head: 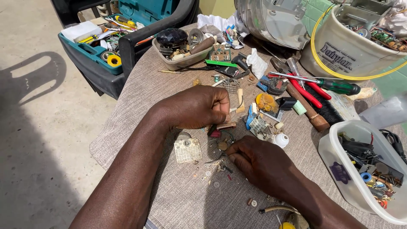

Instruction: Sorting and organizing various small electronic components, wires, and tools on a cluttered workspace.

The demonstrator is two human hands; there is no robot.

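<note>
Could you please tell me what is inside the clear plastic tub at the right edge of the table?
The clear plastic tub holds black cables, dark parts, a blue ring-shaped piece and small metal bits. Whatever lies at the bottom is covered by this pile.

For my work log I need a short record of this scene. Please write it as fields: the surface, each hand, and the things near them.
surface: round table with grey woven cloth
left hand: left hand closed in a fist, fingers on a small brown part
right hand: right hand fingertips pinching tiny parts on the cloth
between hands: pale perforated square plate
right side: red-handled pliers, green-handled screwdriver, clear tub of parts
far left: teal toolbox
</note>
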